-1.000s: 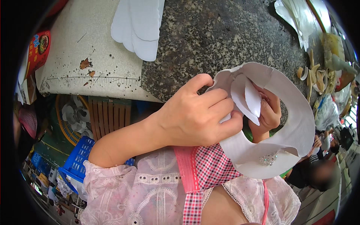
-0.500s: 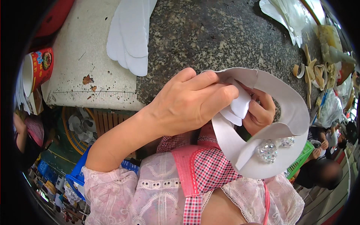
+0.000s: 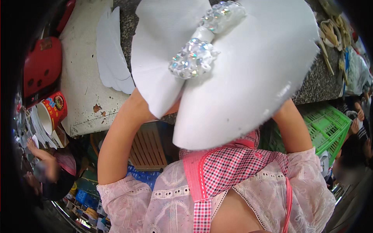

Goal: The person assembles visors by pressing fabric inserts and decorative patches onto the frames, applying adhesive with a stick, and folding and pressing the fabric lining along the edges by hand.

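Grip unclear: both hands hidden behind white foam piece, raised close to camera since a second ago, now showing rhinestone bow face-up — looks like inspection. Beyond: speckled desk, white cutouts, red cup.

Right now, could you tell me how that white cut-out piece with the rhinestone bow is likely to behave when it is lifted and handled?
The white sheet piece probably flexes rather than flops: it curves in broad folds yet holds its shape raised above the forearms. It looks light for its size, thin at its rough cut edge. The rhinestone bow may be its delicate part, since the stones stand proud of the surface. Both hands are hidden behind it.
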{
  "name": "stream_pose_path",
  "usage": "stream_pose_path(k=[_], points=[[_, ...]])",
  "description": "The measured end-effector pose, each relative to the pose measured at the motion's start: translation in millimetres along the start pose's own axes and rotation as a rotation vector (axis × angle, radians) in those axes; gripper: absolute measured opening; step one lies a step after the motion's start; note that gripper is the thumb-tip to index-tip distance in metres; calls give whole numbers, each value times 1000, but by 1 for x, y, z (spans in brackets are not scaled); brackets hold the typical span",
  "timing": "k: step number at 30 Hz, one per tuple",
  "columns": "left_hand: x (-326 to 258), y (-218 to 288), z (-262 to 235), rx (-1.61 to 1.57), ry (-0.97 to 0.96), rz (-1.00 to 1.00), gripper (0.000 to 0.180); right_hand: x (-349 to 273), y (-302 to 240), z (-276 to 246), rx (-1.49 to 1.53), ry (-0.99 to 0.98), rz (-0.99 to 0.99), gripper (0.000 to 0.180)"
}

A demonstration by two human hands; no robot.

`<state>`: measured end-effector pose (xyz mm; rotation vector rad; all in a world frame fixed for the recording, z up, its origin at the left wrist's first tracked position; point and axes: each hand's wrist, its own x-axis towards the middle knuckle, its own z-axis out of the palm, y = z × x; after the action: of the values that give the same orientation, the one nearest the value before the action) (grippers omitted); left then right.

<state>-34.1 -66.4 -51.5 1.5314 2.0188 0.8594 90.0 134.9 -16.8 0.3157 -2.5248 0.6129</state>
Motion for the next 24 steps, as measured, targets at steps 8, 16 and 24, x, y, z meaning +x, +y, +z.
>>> stream_pose_path(k=[8,16,24], points=[[26,25,-4,-14,-44,15,41,-7,20,4,404,-33,575,19],[28,42,-19,-114,-66,-171,36,-5,30,13,321,-35,397,19],[32,51,-19,-80,-50,-306,37,0,32,16,228,-7,373,21]])
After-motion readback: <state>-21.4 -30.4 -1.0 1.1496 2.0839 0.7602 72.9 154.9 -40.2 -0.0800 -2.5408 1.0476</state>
